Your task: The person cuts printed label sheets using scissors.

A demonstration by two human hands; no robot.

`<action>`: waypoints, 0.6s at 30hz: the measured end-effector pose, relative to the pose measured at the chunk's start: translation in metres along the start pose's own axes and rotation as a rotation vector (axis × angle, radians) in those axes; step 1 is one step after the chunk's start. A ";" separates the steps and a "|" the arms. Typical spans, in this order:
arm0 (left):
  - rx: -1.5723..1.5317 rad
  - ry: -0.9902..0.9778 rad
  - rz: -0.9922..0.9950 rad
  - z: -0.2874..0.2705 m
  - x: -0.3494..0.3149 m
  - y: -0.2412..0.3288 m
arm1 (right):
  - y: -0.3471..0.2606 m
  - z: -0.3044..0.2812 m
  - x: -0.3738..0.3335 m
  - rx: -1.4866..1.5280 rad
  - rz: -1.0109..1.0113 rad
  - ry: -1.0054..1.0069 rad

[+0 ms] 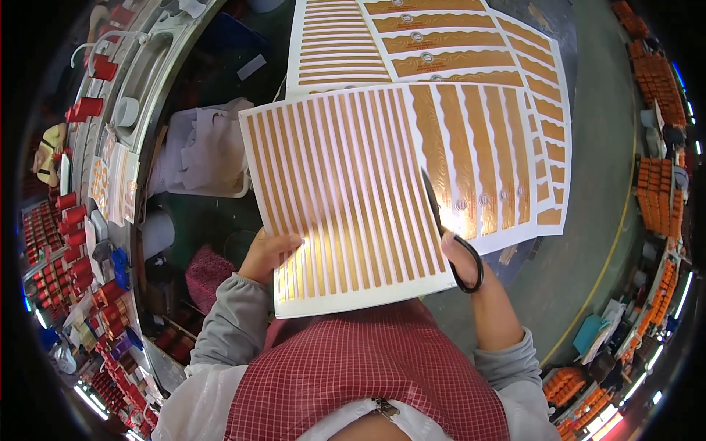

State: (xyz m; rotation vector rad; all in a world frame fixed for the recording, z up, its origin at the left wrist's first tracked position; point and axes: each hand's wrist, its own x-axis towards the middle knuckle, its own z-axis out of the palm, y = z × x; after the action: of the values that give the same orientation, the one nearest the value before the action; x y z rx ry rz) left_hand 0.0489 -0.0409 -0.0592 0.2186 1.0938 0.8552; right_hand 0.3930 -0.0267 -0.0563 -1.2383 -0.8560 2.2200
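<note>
Left hand (268, 254) pinches gold-striped white paper sheet (338, 198); right hand (461, 257) grips black metal scissors (434, 205), whose tilt could cause miscuts ahead of that hand.

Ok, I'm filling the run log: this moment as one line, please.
left hand: grips gold-striped sheet at lower left; right hand: holds black scissors by stripes' right edge; beyond: more gold-patterned sheets

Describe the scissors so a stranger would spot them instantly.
Find the large gold-striped sheet in front of the red checked apron. Near its lower right corner, the right hand holds the scissors. Their black looped handle and slim dark blade stand out from the gold-and-white paper.
</note>
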 end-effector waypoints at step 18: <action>0.082 0.031 0.050 -0.007 -0.004 0.002 | -0.155 0.034 -0.071 -1.141 -0.683 0.609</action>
State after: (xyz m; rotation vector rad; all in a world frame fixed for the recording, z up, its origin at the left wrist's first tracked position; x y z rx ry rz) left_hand 0.0413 -0.0442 -0.0593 0.3034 1.1577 0.8612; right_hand 0.4121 0.0265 0.1080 -1.5617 -1.9593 0.6513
